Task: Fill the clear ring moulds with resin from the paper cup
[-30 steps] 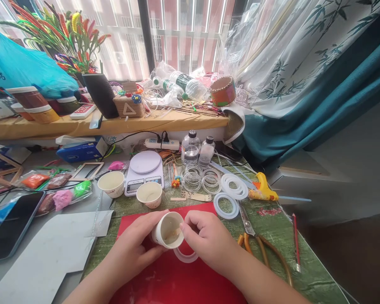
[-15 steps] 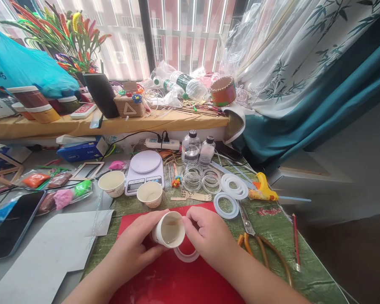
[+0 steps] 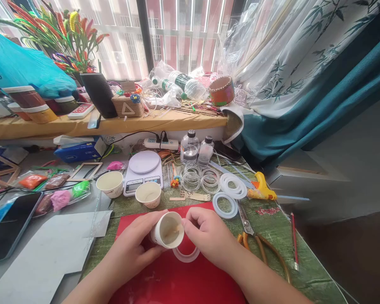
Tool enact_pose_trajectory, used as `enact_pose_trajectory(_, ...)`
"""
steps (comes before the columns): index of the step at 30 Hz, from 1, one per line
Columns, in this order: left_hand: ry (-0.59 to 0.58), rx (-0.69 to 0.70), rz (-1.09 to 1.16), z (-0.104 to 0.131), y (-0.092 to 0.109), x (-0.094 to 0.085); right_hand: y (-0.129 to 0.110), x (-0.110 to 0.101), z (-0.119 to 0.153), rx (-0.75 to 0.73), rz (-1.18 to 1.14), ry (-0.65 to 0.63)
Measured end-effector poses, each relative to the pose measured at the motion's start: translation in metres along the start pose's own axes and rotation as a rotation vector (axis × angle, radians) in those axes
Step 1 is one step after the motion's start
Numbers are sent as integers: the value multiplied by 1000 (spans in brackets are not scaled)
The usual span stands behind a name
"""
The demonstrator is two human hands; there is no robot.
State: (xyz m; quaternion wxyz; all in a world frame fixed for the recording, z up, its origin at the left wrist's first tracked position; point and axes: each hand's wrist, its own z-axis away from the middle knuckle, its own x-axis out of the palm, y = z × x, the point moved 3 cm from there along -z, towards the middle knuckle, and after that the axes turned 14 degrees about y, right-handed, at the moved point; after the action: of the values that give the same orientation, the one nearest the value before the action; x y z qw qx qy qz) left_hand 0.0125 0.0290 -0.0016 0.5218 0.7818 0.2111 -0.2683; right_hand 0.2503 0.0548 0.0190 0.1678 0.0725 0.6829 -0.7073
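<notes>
A white paper cup (image 3: 157,233) is tilted toward me, with my left hand (image 3: 138,242) wrapped round its left side. Some clear liquid and a tan spot show inside it. At the cup's right rim, the fingers of my right hand (image 3: 202,234) are pinched together; what they hold is too small to make out. Below the cup, a white ring mold (image 3: 187,258) lies on a red sheet (image 3: 177,283), partly hidden by the cup and my right hand.
Behind the sheet stand two paper cups (image 3: 148,195), a scale (image 3: 144,169) and two bottles (image 3: 190,150). Clear rings (image 3: 210,181), white ring molds (image 3: 225,205), scissors (image 3: 247,219) and a yellow glue gun (image 3: 264,188) lie to the right. A phone (image 3: 12,226) is at left.
The view has shifted slightly. Inside the held cup, the tan spot has moved and shows more clearly. Both hands keep nearly the same pose.
</notes>
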Motion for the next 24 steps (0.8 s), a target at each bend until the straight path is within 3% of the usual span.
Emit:
enact_pose_trajectory(5, -1, -5, 2, 1, -2, 0, -5, -3, 1, -111, 50, 74)
enact_pose_trajectory(8, 0, -8, 4, 1, -2, 0, -6, -2, 3, -111, 35, 22)
enact_pose_trajectory(11, 4, -9, 4, 2, -2, 0, -7, -2, 3, -159, 85, 52)
enact_pose_trajectory(14, 10, -6, 2, 2, -2, 0, -6, 1, 3, -157, 83, 7)
enact_pose_trajectory(24, 16, 16, -2, 1, -3, 1, -3, -1, 1, -143, 104, 55)
